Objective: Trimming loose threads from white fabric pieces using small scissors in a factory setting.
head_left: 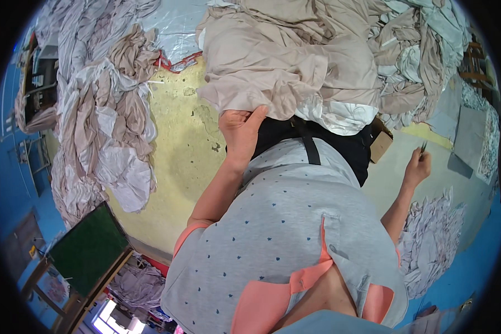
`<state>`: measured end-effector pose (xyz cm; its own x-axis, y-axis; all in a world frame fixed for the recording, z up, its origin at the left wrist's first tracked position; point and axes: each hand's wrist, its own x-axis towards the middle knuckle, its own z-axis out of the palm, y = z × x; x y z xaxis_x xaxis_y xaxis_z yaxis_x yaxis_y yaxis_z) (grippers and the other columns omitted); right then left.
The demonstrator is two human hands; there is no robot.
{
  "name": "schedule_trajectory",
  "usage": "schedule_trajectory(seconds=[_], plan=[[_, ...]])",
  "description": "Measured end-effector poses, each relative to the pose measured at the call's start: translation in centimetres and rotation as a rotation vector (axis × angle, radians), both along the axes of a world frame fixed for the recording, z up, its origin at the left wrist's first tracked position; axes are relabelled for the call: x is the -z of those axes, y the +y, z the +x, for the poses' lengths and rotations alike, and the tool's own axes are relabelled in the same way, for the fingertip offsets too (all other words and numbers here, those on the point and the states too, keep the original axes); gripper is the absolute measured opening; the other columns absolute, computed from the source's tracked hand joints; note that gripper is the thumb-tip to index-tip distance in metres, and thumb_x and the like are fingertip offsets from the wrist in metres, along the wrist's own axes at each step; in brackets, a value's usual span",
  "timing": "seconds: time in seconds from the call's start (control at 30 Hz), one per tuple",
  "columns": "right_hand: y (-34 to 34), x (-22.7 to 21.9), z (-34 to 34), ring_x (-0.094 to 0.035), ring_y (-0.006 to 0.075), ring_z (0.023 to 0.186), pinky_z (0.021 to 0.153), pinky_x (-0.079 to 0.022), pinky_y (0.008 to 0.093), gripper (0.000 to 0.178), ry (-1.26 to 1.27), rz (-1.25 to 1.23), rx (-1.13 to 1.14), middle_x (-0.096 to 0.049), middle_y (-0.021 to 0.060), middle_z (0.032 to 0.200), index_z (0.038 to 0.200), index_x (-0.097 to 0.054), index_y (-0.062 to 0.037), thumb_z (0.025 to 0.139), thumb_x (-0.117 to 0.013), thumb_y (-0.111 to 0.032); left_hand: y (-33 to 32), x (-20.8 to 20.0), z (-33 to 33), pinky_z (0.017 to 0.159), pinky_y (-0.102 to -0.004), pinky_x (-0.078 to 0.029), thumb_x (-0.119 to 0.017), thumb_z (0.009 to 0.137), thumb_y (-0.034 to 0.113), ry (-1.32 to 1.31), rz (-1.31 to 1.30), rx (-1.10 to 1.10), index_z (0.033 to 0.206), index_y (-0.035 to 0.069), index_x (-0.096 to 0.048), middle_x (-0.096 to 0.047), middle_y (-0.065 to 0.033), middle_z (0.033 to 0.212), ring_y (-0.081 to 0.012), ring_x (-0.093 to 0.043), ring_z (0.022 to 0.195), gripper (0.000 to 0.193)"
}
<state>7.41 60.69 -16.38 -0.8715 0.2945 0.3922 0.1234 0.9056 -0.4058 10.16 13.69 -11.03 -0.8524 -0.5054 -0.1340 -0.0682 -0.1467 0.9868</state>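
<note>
My left hand (242,133) pinches the near edge of a beige cloth (250,83), thumb on top, in front of my waist. The cloth spreads away from me in loose folds, with a white piece (345,116) showing at its right edge. Out to the right, apart from the cloth, my right hand (417,166) is closed around small thread snips (423,148). Only their thin dark points stick up past the fingers; the rest is hidden in the fist.
Beige and white fabric hangs in a long heap (103,128) on the left. More crumpled cloth (403,67) lies at the far right. A pale bundle of pieces (434,239) sits below my right arm. A dark green board (89,247) stands at the lower left, a cardboard box (381,146) by my right hip.
</note>
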Motion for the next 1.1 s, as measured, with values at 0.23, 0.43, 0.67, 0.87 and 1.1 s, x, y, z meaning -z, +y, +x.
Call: schedule_trajectory(seconds=[0.23,0.43,0.67,0.87,1.1], plan=[[-6.7,-2.9,1.1,-0.064,0.0148,0.075,0.068,-0.050,0.0273,0.030,-0.059,-0.306,-0.121,-0.068,0.0114,0.086,0.119,-0.061,-0.0045,0.089,-0.059,-0.008,1.0,-1.8,-0.3,0.061,-0.0206,-0.043,-0.069,0.080,0.002,-0.063,-0.177,0.114,0.083,-0.005,-0.064,-0.063,0.0015,0.073,-0.0050,-0.052,0.066,0.009],[-25.2,-10.5,-4.6,-0.058,0.0132,0.067,0.058,-0.044,0.0237,0.016,-0.279,-0.714,-0.942,-0.063,0.0082,0.079,0.093,-0.065,0.0021,0.077,-0.066,0.001,2.9,-0.9,0.2,0.059,-0.0217,-0.042,-0.069,0.081,0.003,-0.055,-0.172,0.101,0.084,-0.004,-0.063,-0.061,0.0007,0.069,-0.0050,-0.049,0.064,0.009],[-29.6,-8.4,-5.9,-0.058,0.0228,0.063,0.056,-0.044,0.0304,0.017,-0.386,-0.667,-1.188,-0.060,0.0117,0.072,0.084,-0.062,0.0026,0.071,-0.072,-0.002,2.9,-1.4,0.8,0.058,-0.0259,-0.044,-0.068,0.079,0.002,0.024,-0.343,0.093,0.087,-0.001,-0.063,-0.061,-0.0045,0.067,-0.0101,-0.054,0.062,0.010],[-30.0,-7.6,-5.9,-0.053,0.0302,0.060,0.053,-0.042,0.0348,0.017,-0.313,-0.569,-1.251,-0.052,0.0143,0.067,0.077,-0.055,0.0028,0.065,-0.067,0.001,2.9,0.5,1.1,0.059,-0.0257,-0.045,-0.068,0.078,0.001,-0.062,-0.301,0.138,0.085,-0.001,-0.062,-0.064,-0.0062,0.071,-0.0098,-0.056,0.064,0.010],[-29.2,-6.3,-6.3,-0.048,0.0213,0.055,0.051,-0.038,0.0309,0.012,-0.257,-0.677,-1.077,-0.050,0.0101,0.065,0.079,-0.054,0.0013,0.072,-0.064,0.000,3.3,-1.1,-0.2,0.070,-0.0208,-0.046,-0.062,0.085,-0.004,-0.054,0.097,0.195,0.099,-0.004,-0.058,-0.062,0.0004,0.089,-0.0051,-0.055,0.078,0.014]])
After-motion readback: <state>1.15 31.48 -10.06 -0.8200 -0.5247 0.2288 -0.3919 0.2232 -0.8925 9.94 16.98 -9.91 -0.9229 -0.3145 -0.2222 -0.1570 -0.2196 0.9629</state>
